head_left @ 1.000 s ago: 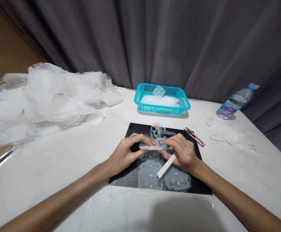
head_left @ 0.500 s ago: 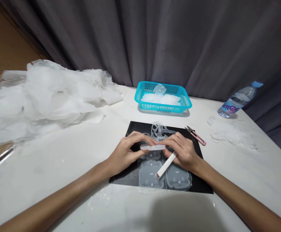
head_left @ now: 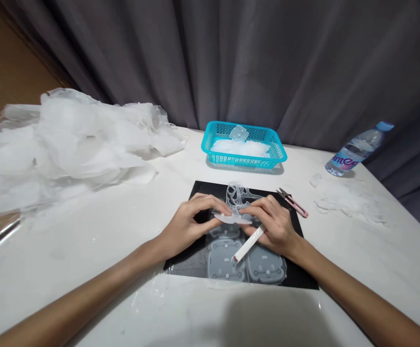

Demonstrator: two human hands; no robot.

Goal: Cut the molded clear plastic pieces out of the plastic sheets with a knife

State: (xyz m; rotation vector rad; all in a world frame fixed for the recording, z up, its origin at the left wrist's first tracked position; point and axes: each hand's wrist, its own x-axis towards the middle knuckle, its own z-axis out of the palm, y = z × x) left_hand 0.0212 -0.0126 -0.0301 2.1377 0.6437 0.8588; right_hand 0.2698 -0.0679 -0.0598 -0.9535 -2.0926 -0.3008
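A translucent, rubbery-looking moulded piece (head_left: 233, 219) is pinched between my left hand (head_left: 197, 219) and my right hand (head_left: 269, 221), seen nearly edge-on. My right hand also keeps a slim white stick (head_left: 249, 245) with a reddish tip tucked in its fingers, pointing down and left. Below my hands, a clear moulded sheet with rounded-square shapes (head_left: 226, 260) lies on a black mat (head_left: 191, 262). Curly clear strips (head_left: 236, 193) rise just beyond my fingertips. Pink-handled thread snips (head_left: 293, 203) rest at the mat's upper right corner.
At the back stands a turquoise basket (head_left: 244, 162) with white translucent pieces inside. A large heap of whitish translucent sheets (head_left: 72, 140) covers the left side. To the right are a water bottle (head_left: 356, 152) and a flat pile of clear scraps (head_left: 350, 200). A grey curtain (head_left: 253, 58) hangs behind.
The moulded piece has tilted and shifted slightly right, showing a more curved edge. My fingers have moved a little apart along it. The basket, bottle and snips have stayed put.
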